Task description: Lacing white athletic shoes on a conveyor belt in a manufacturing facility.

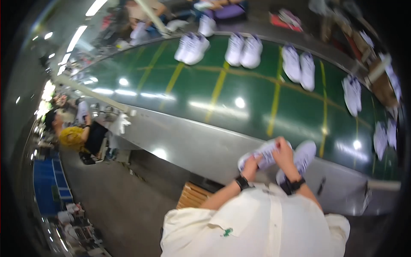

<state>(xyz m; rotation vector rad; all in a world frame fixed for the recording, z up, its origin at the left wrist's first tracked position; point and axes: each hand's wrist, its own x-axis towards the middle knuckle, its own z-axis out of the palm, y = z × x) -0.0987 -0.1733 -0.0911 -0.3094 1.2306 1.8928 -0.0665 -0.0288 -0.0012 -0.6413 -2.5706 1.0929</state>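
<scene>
A white sneaker with dark trim is between my two hands at the metal edge of the conveyor. My left hand is closed around one end of it. Bent fingers of my right hand are closed on the upper toward its other end; exactly what they pinch is too small to make out. Just right of my right wrist rests a second white sneaker, partly hidden by that wrist, on the same edge. Each wrist wears a dark band.
On the green conveyor belt, marked with yellow lines, stand several pairs of white sneakers. People sit across the belt at the top. Another person in yellow is at the left. A wooden slatted seat is beside me.
</scene>
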